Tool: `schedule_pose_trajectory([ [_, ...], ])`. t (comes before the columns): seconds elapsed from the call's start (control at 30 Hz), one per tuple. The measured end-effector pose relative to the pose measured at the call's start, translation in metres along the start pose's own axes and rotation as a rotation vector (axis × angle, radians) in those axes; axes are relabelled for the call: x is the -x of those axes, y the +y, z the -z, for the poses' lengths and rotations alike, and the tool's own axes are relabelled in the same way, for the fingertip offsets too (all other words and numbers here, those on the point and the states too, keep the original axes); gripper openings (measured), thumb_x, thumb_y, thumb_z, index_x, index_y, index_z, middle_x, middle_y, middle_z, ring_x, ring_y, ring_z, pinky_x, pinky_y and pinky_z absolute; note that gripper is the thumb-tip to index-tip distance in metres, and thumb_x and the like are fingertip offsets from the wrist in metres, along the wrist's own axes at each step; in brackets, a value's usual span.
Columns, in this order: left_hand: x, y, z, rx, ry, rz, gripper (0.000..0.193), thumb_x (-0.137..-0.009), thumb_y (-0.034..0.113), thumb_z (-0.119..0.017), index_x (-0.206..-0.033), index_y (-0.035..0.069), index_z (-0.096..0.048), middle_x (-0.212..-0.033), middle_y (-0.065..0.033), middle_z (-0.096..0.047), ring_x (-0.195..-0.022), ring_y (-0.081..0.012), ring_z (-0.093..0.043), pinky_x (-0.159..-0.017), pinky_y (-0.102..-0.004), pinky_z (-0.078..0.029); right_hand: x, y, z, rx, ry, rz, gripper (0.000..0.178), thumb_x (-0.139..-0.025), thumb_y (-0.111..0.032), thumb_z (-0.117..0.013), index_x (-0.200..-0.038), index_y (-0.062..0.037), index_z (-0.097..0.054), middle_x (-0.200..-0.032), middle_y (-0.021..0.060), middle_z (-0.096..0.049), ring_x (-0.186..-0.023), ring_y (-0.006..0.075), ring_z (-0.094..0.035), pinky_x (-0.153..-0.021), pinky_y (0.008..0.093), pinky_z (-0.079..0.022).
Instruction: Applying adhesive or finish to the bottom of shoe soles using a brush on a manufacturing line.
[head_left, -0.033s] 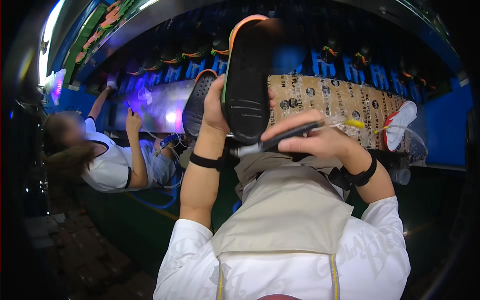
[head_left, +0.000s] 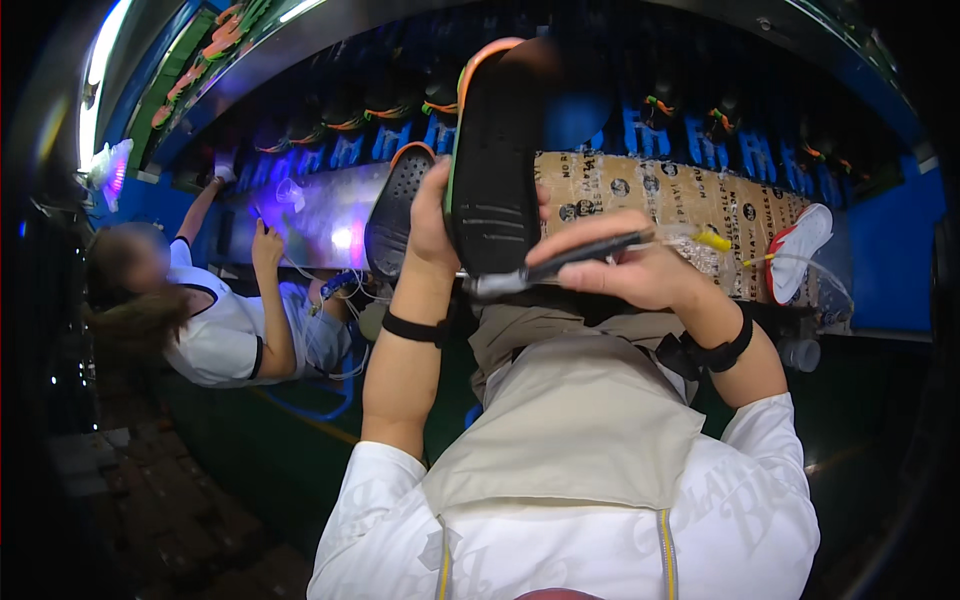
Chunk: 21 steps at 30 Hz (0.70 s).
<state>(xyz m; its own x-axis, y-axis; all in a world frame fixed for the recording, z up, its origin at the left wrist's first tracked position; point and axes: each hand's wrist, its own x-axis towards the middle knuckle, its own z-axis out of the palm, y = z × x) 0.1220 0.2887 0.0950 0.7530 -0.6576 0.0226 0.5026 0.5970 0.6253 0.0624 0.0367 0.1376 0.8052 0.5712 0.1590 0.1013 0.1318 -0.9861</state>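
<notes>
If the left hand (head_left: 432,222), clasping the sole (head_left: 495,165), slackens, the brush-like tool (head_left: 590,254) pinched in the right hand (head_left: 645,272) could stray.

At my nine o'clock I see a white-shirted co-worker (head_left: 215,310). Near ten, orange pieces (head_left: 222,40) show high up; blue stands (head_left: 647,135) arc in a row from eleven to two, beyond the printed brown cardboard (head_left: 690,192) at my two. A white, red-edged shoe piece (head_left: 812,230) lies at three.
</notes>
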Motion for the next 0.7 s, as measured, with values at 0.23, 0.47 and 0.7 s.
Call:
schedule_pose_trajectory([
  [0.23, 0.024, -0.047, -0.008, 0.203, 0.134, 0.048, 0.075, -0.105, 0.053, -0.028, -0.15, -0.004, -0.048, -0.137, -0.0276, -0.063, -0.117, -0.0452, -0.068, -0.095, -0.0589, -0.059, -0.031, 0.015, 0.037, 0.202, 0.208, -0.101, 0.023, -0.09, -0.012, -0.077, -0.109, 0.0002, -0.079, -0.096, 0.0071, -0.077, -0.087, 0.0137, -0.069, -0.082, 0.0294, -0.056],
  [0.47, 0.04, -0.076, 0.003, 0.28, 0.205, 0.062, 0.077, -0.105, 0.054, -0.025, -0.151, -0.003, -0.048, -0.139, -0.0301, -0.059, -0.12, -0.0467, -0.064, -0.094, -0.063, -0.058, -0.045, 0.04, 0.047, 0.798, 0.336, 0.36, 0.023, -0.091, -0.01, -0.079, -0.113, -0.0055, -0.078, -0.094, 0.0102, -0.075, -0.085, 0.0229, -0.071, -0.074, 0.0323, -0.056],
  [0.7, 0.037, -0.061, 0.018, 0.254, 0.298, -0.08, 0.071, -0.107, 0.046, -0.019, -0.145, -0.004, -0.053, -0.132, -0.0253, -0.067, -0.115, -0.039, -0.069, -0.102, -0.0512, -0.057, -0.011, 0.024, 0.008, 0.518, -0.225, 0.266, 0.028, -0.092, -0.014, -0.078, -0.12, -0.0101, -0.078, -0.102, 0.0105, -0.075, -0.09, 0.0278, -0.071, -0.081, 0.0387, -0.057],
])
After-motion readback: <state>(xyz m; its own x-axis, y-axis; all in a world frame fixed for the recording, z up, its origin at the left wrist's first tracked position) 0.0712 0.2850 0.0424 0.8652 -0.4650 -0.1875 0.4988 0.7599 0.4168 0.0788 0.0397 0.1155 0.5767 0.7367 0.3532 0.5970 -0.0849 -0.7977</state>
